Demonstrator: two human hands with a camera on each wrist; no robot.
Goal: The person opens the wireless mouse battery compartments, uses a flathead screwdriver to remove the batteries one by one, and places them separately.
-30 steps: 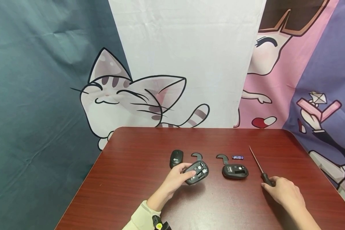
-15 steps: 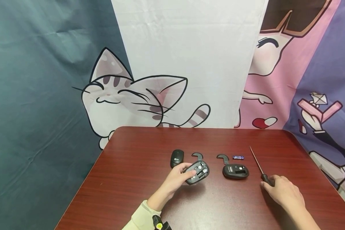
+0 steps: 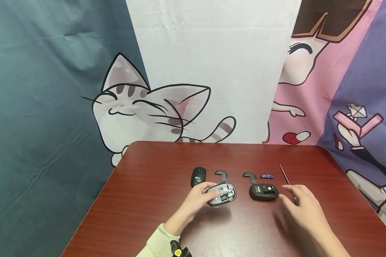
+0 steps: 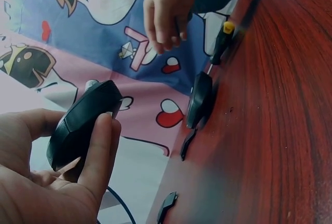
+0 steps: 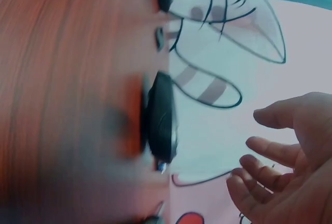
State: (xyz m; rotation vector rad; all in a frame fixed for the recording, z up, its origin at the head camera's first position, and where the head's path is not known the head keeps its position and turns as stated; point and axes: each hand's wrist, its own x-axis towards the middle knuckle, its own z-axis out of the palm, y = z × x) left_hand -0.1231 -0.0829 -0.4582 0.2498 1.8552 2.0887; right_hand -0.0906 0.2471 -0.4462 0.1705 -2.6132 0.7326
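Observation:
My left hand [image 3: 194, 200] grips a black mouse [image 3: 221, 188], tilted with its underside up and its battery bay uncovered. The left wrist view shows this mouse [image 4: 85, 120] edge-on, between thumb and fingers. My right hand [image 3: 305, 210] is in the air over the screwdriver [image 3: 285, 174], whose handle it partly hides in the head view. Nothing is in that hand; its fingers [image 5: 275, 154] are loosely bent and spread. Just left of it, a second mouse [image 3: 262, 192] lies upside down on the table, bay uncovered.
A third mouse [image 3: 198, 175] lies upright behind my left hand. Two hooked battery covers, one left [image 3: 223, 174] and one right [image 3: 251, 176], lie at the back of the group. A blue battery [image 3: 266, 176] rests beside the right cover. The table [image 3: 141, 200] meets a printed curtain [image 3: 212, 64].
My right hand has let go of the screwdriver handle and come up and to the left. The screwdriver stays on the table. My left hand has tilted its mouse slightly.

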